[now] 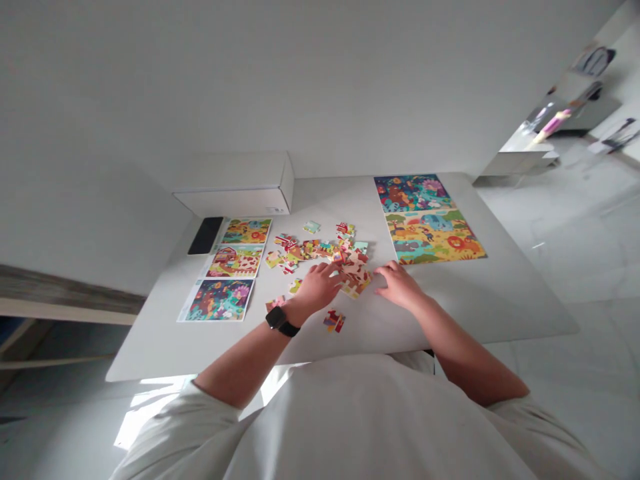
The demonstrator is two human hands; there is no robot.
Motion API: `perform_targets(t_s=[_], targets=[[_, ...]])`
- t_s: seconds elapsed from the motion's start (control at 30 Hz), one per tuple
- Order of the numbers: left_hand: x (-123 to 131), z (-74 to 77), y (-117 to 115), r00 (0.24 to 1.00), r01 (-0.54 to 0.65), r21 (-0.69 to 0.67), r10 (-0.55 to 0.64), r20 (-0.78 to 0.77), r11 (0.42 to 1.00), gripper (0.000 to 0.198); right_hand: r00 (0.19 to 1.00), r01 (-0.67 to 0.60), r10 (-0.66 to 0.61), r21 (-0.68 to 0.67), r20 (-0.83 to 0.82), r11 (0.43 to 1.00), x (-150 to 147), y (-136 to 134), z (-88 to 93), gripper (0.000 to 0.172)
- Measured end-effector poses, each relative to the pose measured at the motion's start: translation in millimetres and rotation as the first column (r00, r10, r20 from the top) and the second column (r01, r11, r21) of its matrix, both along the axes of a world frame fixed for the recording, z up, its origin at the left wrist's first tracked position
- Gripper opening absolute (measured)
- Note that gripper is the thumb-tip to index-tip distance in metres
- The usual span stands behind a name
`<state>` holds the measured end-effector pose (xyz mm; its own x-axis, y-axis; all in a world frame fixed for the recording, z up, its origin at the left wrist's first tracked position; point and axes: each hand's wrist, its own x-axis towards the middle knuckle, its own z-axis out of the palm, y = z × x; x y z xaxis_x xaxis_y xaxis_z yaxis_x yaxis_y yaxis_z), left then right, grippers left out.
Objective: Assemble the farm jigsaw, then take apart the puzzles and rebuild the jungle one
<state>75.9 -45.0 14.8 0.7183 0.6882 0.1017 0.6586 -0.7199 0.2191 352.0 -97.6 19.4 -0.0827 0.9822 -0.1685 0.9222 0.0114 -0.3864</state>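
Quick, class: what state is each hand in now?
Left hand: at the puzzle pieces; grip cannot be told.
Right hand: open, nothing visibly held.

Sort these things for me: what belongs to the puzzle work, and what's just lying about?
Probably in use:
colourful, knobbed cardboard puzzle pieces, loose and joined
rectangular paper sheet with a red barn

Apparently just lying about:
flat black rectangular phone
long white cardboard box
the other two sheets
dark-blue rectangular animal picture, right
yellow rectangular animal picture, right
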Motion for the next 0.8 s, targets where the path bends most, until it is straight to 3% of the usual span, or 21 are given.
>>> perform_targets(t_s=[0.1,0.27,0.43,0.53,0.67,0.8], targets=[[-11.7,2.3,4.9,0.998,-0.063,0.005,0.063,-0.012,0.998,0.035,1.0,0.004,-0.004,0.005,-0.003,1.0,1.0,2.7,-0.5,0.046],[-7.9,2.9,-5.9,0.992,-0.124,-0.002,0.124,-0.001,0.992,0.034,0.999,-0.017,0.017,0.019,0.044,1.0,-17.8,8.1,0.3,0.046],[-6.4,3.0,-23.6,0.998,-0.042,-0.089,0.047,0.049,0.995,0.03,0.995,-0.045,0.042,0.032,0.085,0.998,-32.6,10.5,-2.1,0.051],[-8.8,1.6,-29.8,0.996,0.0,-0.135,0.013,0.092,0.991,0.021,0.996,-0.034,0.028,0.063,0.085,0.997,-28.6,15.2,-4.5,0.039],[-13.7,0.9,-24.3,0.981,-0.174,-0.083,0.18,0.079,0.981,0.025,0.995,0.038,-0.05,0.138,0.084,0.99,-23.4,21.9,-6.3,0.026],[-14.8,1.8,-12.5,0.942,-0.335,-0.02,0.335,-0.001,0.942,0.04,0.999,-0.004,-0.002,0.135,0.047,0.991,-35.2,19.0,-8.4,0.029]])
